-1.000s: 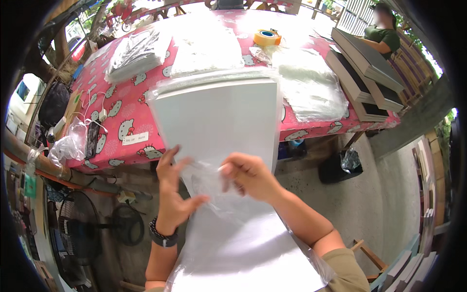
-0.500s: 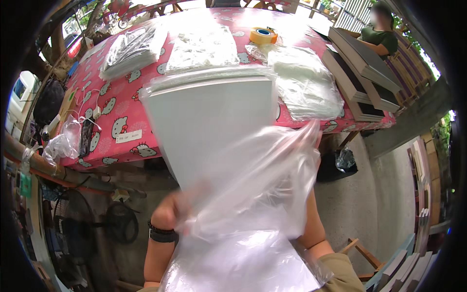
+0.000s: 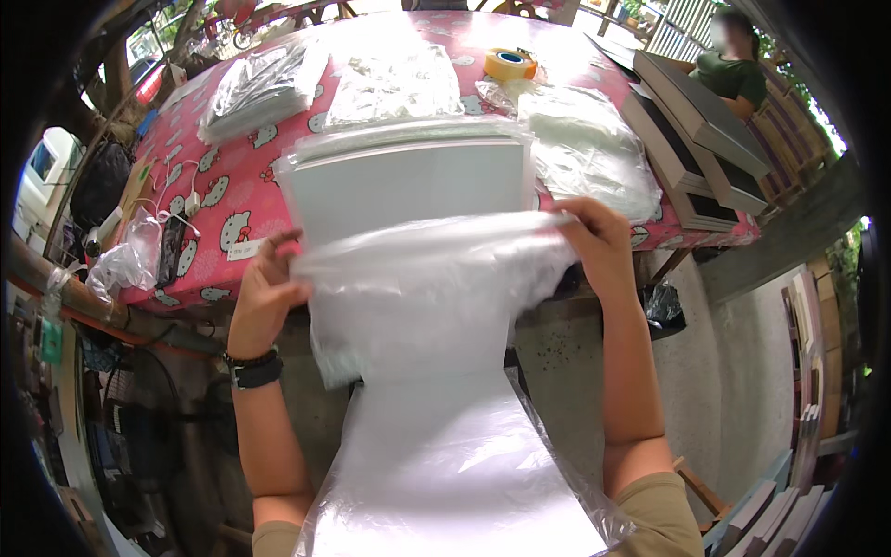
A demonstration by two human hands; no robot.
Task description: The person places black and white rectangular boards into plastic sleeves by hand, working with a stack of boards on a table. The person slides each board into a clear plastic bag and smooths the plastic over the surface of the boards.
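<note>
Stretched between my two hands is a clear plastic bag [image 3: 422, 278], its top edge gathered and its lower part hanging loose, blurred by motion. My left hand [image 3: 266, 295] pinches its left end, and my right hand [image 3: 594, 232] grips the right end with bent fingers. Behind the bag, a stack of pale flat sheets [image 3: 408, 190] in clear plastic rests at the table's near edge, partly covered. Nearer to me, a white flat sheet [image 3: 445, 473] with clear plastic around it lies across my lap.
Across the pink patterned tablecloth [image 3: 243, 200] lie piles of clear plastic bags [image 3: 594, 153], a tape roll [image 3: 510, 64] and a wrapped stack [image 3: 264, 93]. Thick dark-topped boards [image 3: 701, 121] are piled at the right. A person [image 3: 729, 74] sits beyond. A fan [image 3: 139, 399] stands lower left.
My hands have moved up and apart, spreading the plastic bag from a slanting bunch into a level stretch in front of the sheet stack. The lap sheet now shows more fully.
</note>
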